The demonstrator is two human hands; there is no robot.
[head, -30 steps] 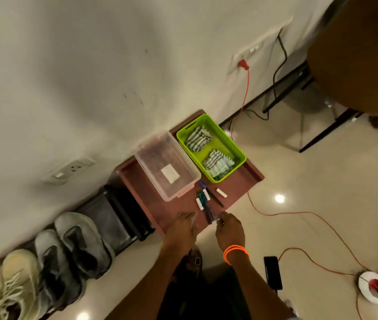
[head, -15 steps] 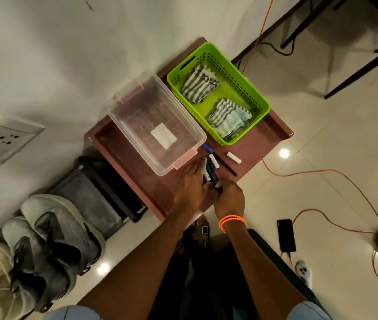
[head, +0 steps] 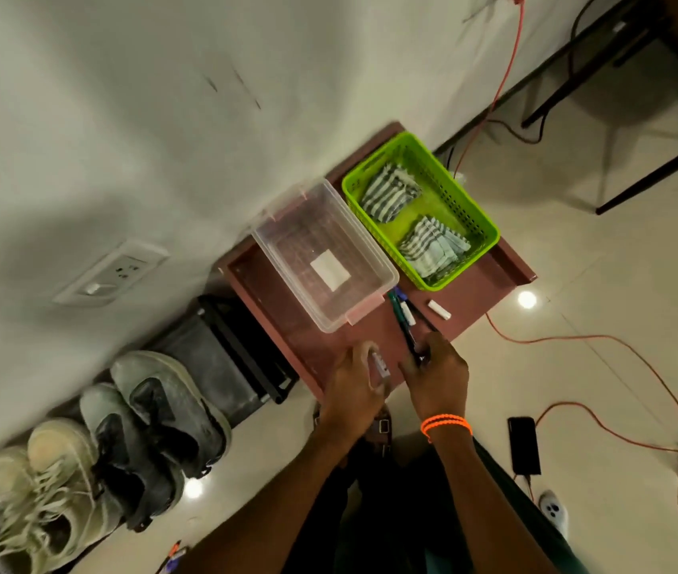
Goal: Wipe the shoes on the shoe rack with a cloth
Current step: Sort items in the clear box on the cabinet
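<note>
Change: both my hands have drawn back from the markers to the near edge of the bench (head: pixel 507 267); my view has tilted up, showing more wall.
Left hand (head: pixel 354 383): my fingers (head: pixel 370 358) curl around a small pale marker piece (head: pixel 381 366).
Right hand (head: pixel 436 370): fingers pinched together on the end of a dark marker (head: pixel 405 329).
Green basket (head: pixel 482 225): on the bench's far right side, holding two folded striped cloths (head: pixel 389 192), one at each end.
Clear box (head: pixel 383 279): beside the basket, touching it; only a white label shows inside.
Loose bits: a white cap (head: pixel 439 309) lies on the bench near the markers.
Shoes (head: pixel 163 412): grey pair and pale laced pair on the low shoe rack (head: pixel 246 366), left of the bench, well apart from my hands.
</note>
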